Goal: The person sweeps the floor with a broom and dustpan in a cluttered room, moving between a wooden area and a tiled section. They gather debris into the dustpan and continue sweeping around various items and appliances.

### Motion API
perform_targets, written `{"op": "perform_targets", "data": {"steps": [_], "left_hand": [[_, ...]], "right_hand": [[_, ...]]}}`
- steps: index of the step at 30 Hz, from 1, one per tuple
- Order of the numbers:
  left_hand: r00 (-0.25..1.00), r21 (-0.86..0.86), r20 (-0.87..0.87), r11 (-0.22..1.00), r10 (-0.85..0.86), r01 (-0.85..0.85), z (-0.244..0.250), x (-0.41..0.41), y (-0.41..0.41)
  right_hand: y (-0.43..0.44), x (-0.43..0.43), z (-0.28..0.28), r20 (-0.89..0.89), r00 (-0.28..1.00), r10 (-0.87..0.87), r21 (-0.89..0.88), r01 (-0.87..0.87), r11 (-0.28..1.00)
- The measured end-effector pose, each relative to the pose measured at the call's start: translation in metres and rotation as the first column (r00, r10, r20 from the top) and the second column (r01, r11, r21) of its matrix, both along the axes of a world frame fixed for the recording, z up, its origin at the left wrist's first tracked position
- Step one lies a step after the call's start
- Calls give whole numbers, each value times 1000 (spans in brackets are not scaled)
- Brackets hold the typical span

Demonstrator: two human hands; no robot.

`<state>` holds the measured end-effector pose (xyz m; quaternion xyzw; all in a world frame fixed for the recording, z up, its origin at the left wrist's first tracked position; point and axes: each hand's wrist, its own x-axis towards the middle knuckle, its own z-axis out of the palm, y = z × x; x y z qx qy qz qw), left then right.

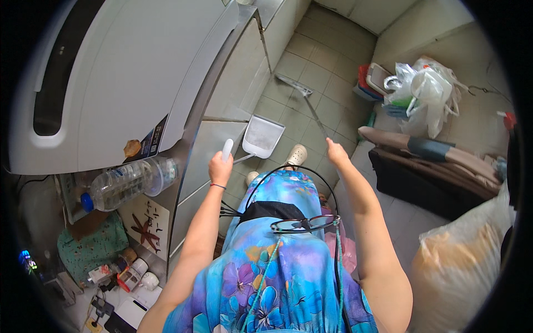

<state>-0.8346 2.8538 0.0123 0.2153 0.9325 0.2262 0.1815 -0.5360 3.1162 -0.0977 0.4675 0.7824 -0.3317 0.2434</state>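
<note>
My left hand [220,168] is closed around the white-tipped handle of a long-handled dustpan [263,135]. Its white pan rests on the tiled floor, with greyish dirt or wear on its inside. My right hand [336,153] grips the grey pole of a broom [295,84]. The broom's head is wide and flat, lies on the floor ahead of the dustpan, and has one end close to the base of the tiled counter wall. The pan and the broom head are apart. Fingers cover part of both handles.
On the left, a large white appliance [137,75] stands on a counter, with a plastic bottle [120,185] beside it. Plastic bags [433,89] hang at the right wall. Below them leans a folded padded item [433,166]. A stuffed translucent sack [458,266] stands at lower right.
</note>
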Motion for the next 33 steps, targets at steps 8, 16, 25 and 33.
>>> {"op": "perform_targets", "data": {"steps": [8,16,25,33], "left_hand": [[992,129,56,986,-109,101,-13,-18,-11],[893,264,390,956,-226,127,-26,-15,-40],[896,374,280,899,-346,230,-19,-11,-84],[954,366,229,925,-196,102,-3,7,-141]], "right_hand": [[-85,86,74,151,975,162,-120,-144,982],[-129,121,126,-74,991,114,-34,-117,993],[-148,77,137,-5,934,-357,-167,351,921],[-77,56,126,48,902,-428,-300,422,855]]}}
